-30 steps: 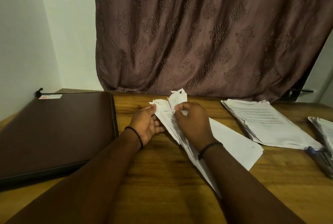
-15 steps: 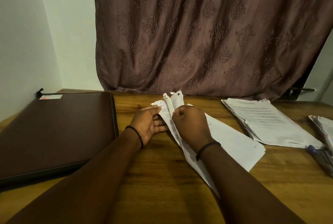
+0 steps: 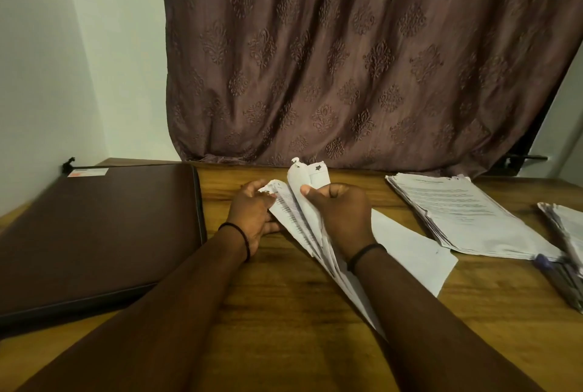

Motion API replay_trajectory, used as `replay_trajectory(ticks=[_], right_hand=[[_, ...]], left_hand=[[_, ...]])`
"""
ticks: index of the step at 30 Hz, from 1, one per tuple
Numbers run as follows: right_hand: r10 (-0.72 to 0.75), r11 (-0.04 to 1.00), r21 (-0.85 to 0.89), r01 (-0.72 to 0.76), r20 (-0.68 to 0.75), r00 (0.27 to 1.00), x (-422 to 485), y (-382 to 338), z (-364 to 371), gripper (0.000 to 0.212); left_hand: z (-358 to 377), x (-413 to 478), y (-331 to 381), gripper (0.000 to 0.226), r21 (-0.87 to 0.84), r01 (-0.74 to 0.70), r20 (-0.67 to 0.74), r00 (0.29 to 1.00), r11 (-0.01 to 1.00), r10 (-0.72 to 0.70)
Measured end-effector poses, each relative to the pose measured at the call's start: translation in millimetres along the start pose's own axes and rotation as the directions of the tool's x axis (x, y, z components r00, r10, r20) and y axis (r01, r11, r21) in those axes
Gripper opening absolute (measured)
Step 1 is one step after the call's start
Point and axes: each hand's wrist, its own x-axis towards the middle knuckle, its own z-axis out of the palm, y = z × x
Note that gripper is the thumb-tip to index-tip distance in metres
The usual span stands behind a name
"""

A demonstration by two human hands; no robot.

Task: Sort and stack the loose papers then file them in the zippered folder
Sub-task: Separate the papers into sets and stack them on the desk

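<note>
Wooden table (image 3: pixel 284 303) carries everything here. A bundle of papers (image 3: pixel 295 221) lies slanted in the middle, its far corner raised between both hands so the sheets can be parted and checked. The left hand (image 3: pixel 252 214) curls its fingers round the lower sheets at that corner to steady them. The right hand (image 3: pixel 342 214) pinches the top sheets between thumb and bent fingers and peels them back, so their ragged tips stand up. At nine o'clock from the hands the brown folder (image 3: pixel 94 233) lies flat and closed, probably kept aside until sorting ends. At two o'clock rests a neater stack (image 3: pixel 467 211), seemingly already sorted, and a further pile (image 3: pixel 564 233) sits at three o'clock. One sheet (image 3: pixel 410 249) lies beneath the bundle.
</note>
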Motion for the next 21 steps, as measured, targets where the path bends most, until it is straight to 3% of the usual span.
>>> replay_trajectory(ticks=[6, 11, 14, 17, 20, 21], right_hand=[[-0.006, 0.995, -0.096, 0.002, -0.038, 0.999, 6.8, 4.3, 2.0, 0.01], [-0.044, 0.991, -0.132, 0.039, -0.034, 0.998, 3.7, -0.7, 1.0, 0.015], [-0.113, 0.975, -0.193, 0.107, -0.019, 0.993, 1.0, -2.1, 1.0, 0.013], [-0.146, 0.963, -0.227, 0.144, 0.007, 0.989, -0.5, -3.5, 2.3, 0.005], [-0.179, 0.951, -0.25, 0.184, 0.04, 0.983, 1.7, 0.5, 3.6, 0.036], [-0.172, 0.949, -0.259, 0.179, 0.052, 0.984, 2.2, 0.6, 4.3, 0.037]], left_hand=[[-0.9, 0.6, -1.0, 0.054, 0.01, -0.001, 0.01, 1.0, 1.0, 0.001], [-0.9, 1.9, -2.1, 0.07, 0.067, -0.061, -0.002, 0.998, 0.996, 0.061], [-1.6, 1.9, -4.8, 0.058, 0.131, -0.103, -0.051, 0.993, 0.986, 0.11], [-1.6, 0.2, -7.4, 0.038, 0.357, -0.189, -0.117, 0.963, 0.915, 0.244], [-2.3, 0.6, -8.0, 0.009, 0.553, -0.235, -0.129, 0.924, 0.799, 0.361], [-2.6, -0.4, -6.7, 0.02, 0.593, -0.224, -0.129, 0.922, 0.773, 0.366]])
